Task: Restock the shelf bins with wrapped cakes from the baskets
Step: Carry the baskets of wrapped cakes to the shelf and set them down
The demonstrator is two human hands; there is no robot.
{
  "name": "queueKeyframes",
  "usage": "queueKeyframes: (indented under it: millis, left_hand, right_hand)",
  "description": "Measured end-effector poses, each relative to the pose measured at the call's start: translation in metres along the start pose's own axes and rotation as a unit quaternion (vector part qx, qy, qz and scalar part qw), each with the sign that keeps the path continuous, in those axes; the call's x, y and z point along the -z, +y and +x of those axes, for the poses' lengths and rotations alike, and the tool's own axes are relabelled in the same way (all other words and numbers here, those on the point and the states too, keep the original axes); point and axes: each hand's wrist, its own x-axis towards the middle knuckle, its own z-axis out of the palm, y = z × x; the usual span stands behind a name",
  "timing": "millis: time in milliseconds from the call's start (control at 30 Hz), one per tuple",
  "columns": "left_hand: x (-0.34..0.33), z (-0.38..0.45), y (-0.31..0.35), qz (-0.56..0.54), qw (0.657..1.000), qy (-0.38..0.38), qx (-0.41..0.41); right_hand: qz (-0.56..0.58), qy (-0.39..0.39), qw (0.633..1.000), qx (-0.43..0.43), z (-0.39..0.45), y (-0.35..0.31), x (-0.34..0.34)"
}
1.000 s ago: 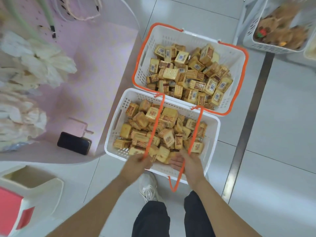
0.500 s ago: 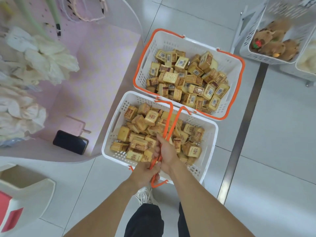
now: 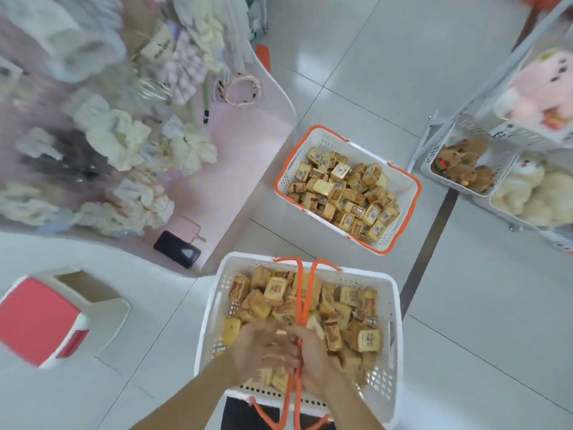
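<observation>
A white basket (image 3: 213,308) full of wrapped cakes (image 3: 275,289) hangs close below me, lifted clear of the floor. Its two orange handles (image 3: 303,293) are drawn together over the cakes. My right hand (image 3: 314,360) grips both handles where they meet. My left hand (image 3: 255,349) is blurred, pressed against the right one and curled round the same handles. A second white basket (image 3: 406,181) with an orange rim stands on the floor further away, also heaped with wrapped cakes (image 3: 341,189).
A pink display stand (image 3: 217,181) with pale scrunchies rises at the left, with a black phone (image 3: 176,249) on its base. A red-topped stool (image 3: 40,318) is at the lower left. White bins of plush toys (image 3: 459,169) stand at the right beside a dark floor strip (image 3: 429,240).
Both hands gathered the orange handles above the near basket and lifted it. It has come up and away from the far basket, and my view has risen.
</observation>
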Motion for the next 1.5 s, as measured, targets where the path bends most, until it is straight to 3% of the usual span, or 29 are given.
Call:
queueKeyframes:
  millis: [133,333,500,667,767,867,967,1100,1333,1500]
  left_hand:
    - [-0.019,-0.046,0.004,-0.052,0.997,0.017,-0.055]
    - [-0.009,-0.107,-0.058,-0.121,0.974,0.135,-0.134]
    - [0.016,-0.178,-0.102,-0.235,0.922,0.229,-0.204]
    - [0.06,-0.247,-0.132,-0.327,0.866,0.283,-0.252]
    - [0.105,-0.287,-0.151,-0.372,0.83,0.318,-0.269]
    - [0.164,-0.332,-0.175,-0.407,0.802,0.329,-0.287]
    - [0.229,-0.375,-0.193,-0.442,0.775,0.332,-0.306]
    - [0.314,-0.436,-0.213,-0.474,0.738,0.346,-0.334]
    - [0.447,-0.523,-0.264,-0.509,0.676,0.382,-0.372]
    - [0.547,-0.547,-0.297,-0.559,0.626,0.401,-0.366]
  right_hand:
    - [-0.141,-0.026,0.99,-0.011,-0.055,0.019,-0.016]
    - [-0.357,-0.088,0.93,-0.026,-0.108,0.045,-0.057]
    - [-0.508,-0.152,0.845,-0.068,-0.138,0.078,-0.112]
    - [-0.568,-0.202,0.777,-0.181,-0.156,0.116,-0.178]
    - [-0.664,-0.223,0.672,-0.241,-0.165,0.147,-0.205]
    - [-0.739,-0.203,0.618,-0.175,-0.176,0.185,-0.239]
    - [-0.764,-0.187,0.614,-0.065,-0.182,0.224,-0.303]
    - [-0.765,-0.201,0.612,0.016,-0.178,0.273,-0.396]
    - [-0.783,-0.293,0.545,0.057,-0.172,0.359,-0.554]
    - [-0.81,-0.318,0.487,0.07,-0.148,0.413,-0.661]
